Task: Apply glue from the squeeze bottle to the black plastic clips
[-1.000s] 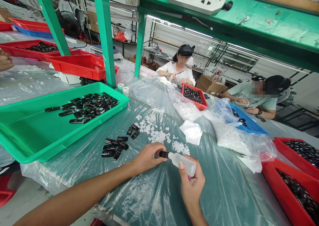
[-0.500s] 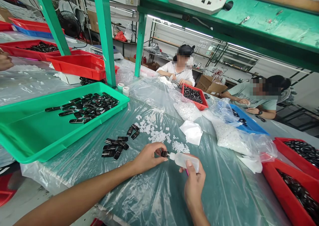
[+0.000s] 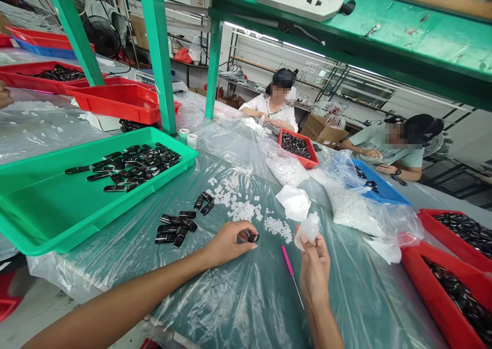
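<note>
My left hand (image 3: 228, 244) pinches a small black piece (image 3: 252, 238) between thumb and finger, just above the plastic-covered table. In my right hand (image 3: 315, 267) is a translucent white squeeze bottle (image 3: 308, 228), tilted with its nozzle pointing up and away from the black piece. Between the hands lies a thin tool with a pink handle (image 3: 286, 259). Beyond them are scattered white bits (image 3: 244, 210) and a heap of smaller white bits (image 3: 277, 228). Left of these, several black pieces (image 3: 179, 228) lie in a loose pile, with a few more black pieces (image 3: 204, 202) beside them.
A green tray (image 3: 96, 218) with black pieces stands at left. Red trays (image 3: 434, 282) line the right edge. A crumpled white sheet (image 3: 293, 202) and bags of white bits (image 3: 353, 210) lie ahead. Two people (image 3: 274, 108) sit across the table under a green frame (image 3: 157, 57).
My right hand has drawn the bottle away from the black piece, to the right, and turned its nozzle upward. The pink-handled tool now lies on the table. My left hand has barely moved.
</note>
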`<state>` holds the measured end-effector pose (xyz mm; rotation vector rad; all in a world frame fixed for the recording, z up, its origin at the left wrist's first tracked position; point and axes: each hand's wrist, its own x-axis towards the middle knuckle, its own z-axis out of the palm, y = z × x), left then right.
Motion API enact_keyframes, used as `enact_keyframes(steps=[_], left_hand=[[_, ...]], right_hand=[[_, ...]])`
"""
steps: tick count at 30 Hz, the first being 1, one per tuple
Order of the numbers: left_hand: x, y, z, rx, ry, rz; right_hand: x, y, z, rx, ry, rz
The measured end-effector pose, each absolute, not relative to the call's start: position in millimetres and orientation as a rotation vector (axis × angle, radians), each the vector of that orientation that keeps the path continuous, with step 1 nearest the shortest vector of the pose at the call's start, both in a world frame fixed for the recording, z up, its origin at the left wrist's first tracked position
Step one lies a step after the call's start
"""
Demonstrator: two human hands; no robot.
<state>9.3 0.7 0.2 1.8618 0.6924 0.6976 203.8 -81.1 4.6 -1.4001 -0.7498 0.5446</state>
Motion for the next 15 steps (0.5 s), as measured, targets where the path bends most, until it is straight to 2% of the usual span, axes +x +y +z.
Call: enact_keyframes(steps=[3, 9, 15], left_hand=[[9, 1, -1, 1.854, 0.663, 0.625], [8, 2, 0, 1.841, 0.618, 0.517], [7, 0, 2, 1.826, 0.591, 0.495]], right_hand=[[225, -81, 3, -1.618, -0.793, 0.391], [266, -84, -8, -2.052, -0.849, 0.3], [275, -98, 6, -2.313, -0.935, 0.131]])
